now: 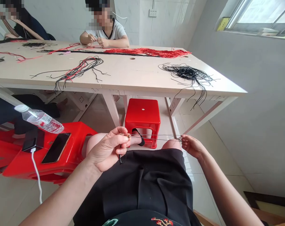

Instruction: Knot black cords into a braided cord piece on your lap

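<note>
Over my lap, my left hand (pixel 114 147) pinches a dark braided cord (pixel 120 159), whose short finished end hangs below the fingers. A small gold-coloured spot shows at the fingertips, too small to name. From there two thin black strands (pixel 154 135) run across to the right, stretched nearly straight. My right hand (pixel 191 145) is closed on their far ends, level with the left hand and above the right knee. The fingers hide how the strands are gripped.
Black cord bundles (pixel 187 72) and red cords (pixel 147 52) lie on the table (pixel 133 75). A red stool (pixel 142 111) stands ahead. Another, at left, bears a bottle (pixel 42 119), a phone (pixel 56 148) and a black box (pixel 33 139) with a white cable. Two people sit at the table.
</note>
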`<state>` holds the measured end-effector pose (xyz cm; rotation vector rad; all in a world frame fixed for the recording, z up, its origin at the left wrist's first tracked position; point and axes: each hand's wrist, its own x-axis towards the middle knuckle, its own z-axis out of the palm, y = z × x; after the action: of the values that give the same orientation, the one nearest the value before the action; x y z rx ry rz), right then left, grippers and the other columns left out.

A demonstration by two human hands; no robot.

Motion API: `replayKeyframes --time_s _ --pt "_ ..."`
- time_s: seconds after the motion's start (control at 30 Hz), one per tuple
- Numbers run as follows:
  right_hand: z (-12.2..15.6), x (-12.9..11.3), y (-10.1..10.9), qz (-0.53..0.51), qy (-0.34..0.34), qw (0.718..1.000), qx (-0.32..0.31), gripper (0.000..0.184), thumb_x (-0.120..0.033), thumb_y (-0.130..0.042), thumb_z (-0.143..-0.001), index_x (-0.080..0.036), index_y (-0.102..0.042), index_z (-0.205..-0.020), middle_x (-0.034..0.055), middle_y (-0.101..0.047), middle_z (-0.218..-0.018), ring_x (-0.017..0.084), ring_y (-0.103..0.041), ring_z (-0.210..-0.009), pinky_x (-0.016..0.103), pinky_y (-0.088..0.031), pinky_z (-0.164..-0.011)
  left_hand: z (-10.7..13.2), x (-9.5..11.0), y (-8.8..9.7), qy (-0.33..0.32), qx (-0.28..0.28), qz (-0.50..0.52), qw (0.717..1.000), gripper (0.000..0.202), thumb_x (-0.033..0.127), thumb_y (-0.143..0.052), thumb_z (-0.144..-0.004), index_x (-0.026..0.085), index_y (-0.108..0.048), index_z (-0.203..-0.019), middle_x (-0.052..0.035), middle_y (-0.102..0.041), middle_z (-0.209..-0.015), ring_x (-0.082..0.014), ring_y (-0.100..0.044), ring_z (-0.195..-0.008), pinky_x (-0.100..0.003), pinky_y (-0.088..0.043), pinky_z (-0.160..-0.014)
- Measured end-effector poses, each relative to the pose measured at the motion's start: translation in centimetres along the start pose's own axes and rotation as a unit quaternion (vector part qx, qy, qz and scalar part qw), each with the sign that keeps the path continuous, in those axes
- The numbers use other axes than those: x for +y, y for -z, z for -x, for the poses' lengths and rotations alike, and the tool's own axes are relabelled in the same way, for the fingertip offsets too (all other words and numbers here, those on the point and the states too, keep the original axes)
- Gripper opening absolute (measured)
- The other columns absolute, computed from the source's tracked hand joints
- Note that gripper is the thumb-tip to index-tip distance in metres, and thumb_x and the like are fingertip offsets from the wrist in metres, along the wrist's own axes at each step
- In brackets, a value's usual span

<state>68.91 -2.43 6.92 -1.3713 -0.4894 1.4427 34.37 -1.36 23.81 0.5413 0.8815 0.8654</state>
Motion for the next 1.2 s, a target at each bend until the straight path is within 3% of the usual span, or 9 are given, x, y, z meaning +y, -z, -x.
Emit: replayKeyframes --time_s 0.17,0.4,0.67,0.77,0.9,1.03,1.13,1.17,1.2 --pt "-0.3 1.4 5.5 0.029 -0.039 0.996 0.070 0.020 -0.022 -0.074 -0.063 -0.017 -0.058 -0.073 -0.0041 -0.045 -0.056 0.005 -0.040 -0.045 0.019 -0.040 -0.041 -0.4 -1.1 -1.0 0.012 -0.001 -0.035 0.999 0.021 0.003 -0.071 -0.057 0.016 -0.060 -0.069 0.0026 -0.052 -0.061 -0.0032 -0.045 -0.049 -0.010 -0.029 -0.036" --pt "0.4 4.7 10.2 0.103 -0.102 0.981 0.128 0.021 -0.022 -0.072 -0.066 -0.017 -0.052 -0.068 -0.0069 -0.041 -0.050 0.003 -0.033 -0.039 0.018 -0.030 -0.035 -1.0 -2.8 -2.3 0.053 -0.034 -0.060 0.996 0.018 0.004 -0.070 -0.058 0.015 -0.059 -0.067 0.0038 -0.050 -0.058 -0.0020 -0.042 -0.047 -0.010 -0.026 -0.036" --pt "2.5 9.0 12.6 0.231 -0.203 0.942 0.137 0.022 -0.028 -0.069 -0.074 -0.015 -0.052 -0.069 -0.0092 -0.040 -0.046 0.001 -0.029 -0.037 0.016 -0.025 -0.037 -1.4 -3.6 -2.4 0.097 -0.014 -0.031 0.995 0.022 0.001 -0.070 -0.057 0.015 -0.058 -0.069 0.0038 -0.049 -0.060 -0.0019 -0.043 -0.047 -0.009 -0.026 -0.035" --pt "3.3 9.5 12.6 0.281 -0.220 0.919 0.166 0.021 -0.032 -0.059 -0.086 -0.012 -0.056 -0.080 -0.0064 -0.049 -0.058 0.002 -0.039 -0.042 0.016 -0.034 -0.041 -1.5 -3.3 -2.2 0.101 -0.008 -0.014 0.995 0.025 0.001 -0.071 -0.055 0.015 -0.058 -0.069 0.0039 -0.049 -0.060 -0.0021 -0.043 -0.048 -0.009 -0.026 -0.035" --pt "3.6 8.2 10.6 0.333 -0.173 0.904 0.204 0.018 -0.029 -0.056 -0.087 -0.011 -0.057 -0.082 -0.0018 -0.056 -0.068 0.006 -0.048 -0.051 0.020 -0.042 -0.048 -1.7 -3.3 -2.0 0.082 -0.008 -0.045 0.996 0.023 0.003 -0.072 -0.055 0.015 -0.058 -0.069 0.0032 -0.051 -0.062 -0.0019 -0.043 -0.048 -0.009 -0.025 -0.035" --pt "4.1 5.1 4.5 0.335 -0.024 0.926 0.174 0.013 -0.029 -0.058 -0.081 -0.016 -0.059 -0.081 0.0022 -0.062 -0.073 0.012 -0.054 -0.059 0.024 -0.044 -0.055 -2.0 -3.6 -2.0 0.047 -0.005 -0.097 0.994 0.021 0.005 -0.073 -0.057 0.014 -0.057 -0.068 0.0028 -0.053 -0.064 -0.0019 -0.042 -0.049 -0.010 -0.025 -0.036" --pt "6.1 3.0 -2.3 0.322 0.079 0.939 0.095 0.017 -0.036 -0.058 -0.079 -0.020 -0.061 -0.084 0.0019 -0.064 -0.080 0.014 -0.058 -0.071 0.025 -0.047 -0.065 -2.2 -3.8 -2.2 0.027 0.001 -0.122 0.992 0.020 0.006 -0.073 -0.057 0.014 -0.058 -0.067 0.0029 -0.054 -0.065 -0.0018 -0.041 -0.049 -0.011 -0.024 -0.037" --pt "7.1 2.5 -4.6 0.315 0.116 0.941 0.043 0.018 -0.038 -0.059 -0.079 -0.020 -0.062 -0.082 0.0016 -0.065 -0.079 0.015 -0.059 -0.072 0.026 -0.048 -0.067 -2.2 -3.8 -2.2 0.022 0.004 -0.126 0.992 0.020 0.006 -0.073 -0.057 0.015 -0.058 -0.068 0.0030 -0.055 -0.066 -0.0016 -0.041 -0.049 -0.011 -0.024 -0.037" --pt "8.2 2.1 -6.8 0.305 0.184 0.933 -0.047 0.018 -0.037 -0.057 -0.081 -0.020 -0.062 -0.083 0.0026 -0.065 -0.078 0.016 -0.059 -0.073 0.027 -0.048 -0.067 -2.1 -3.7 -2.3 0.016 0.008 -0.129 0.991 0.020 0.007 -0.073 -0.057 0.015 -0.058 -0.068 0.0031 -0.055 -0.066 -0.0015 -0.040 -0.048 -0.012 -0.024 -0.037"
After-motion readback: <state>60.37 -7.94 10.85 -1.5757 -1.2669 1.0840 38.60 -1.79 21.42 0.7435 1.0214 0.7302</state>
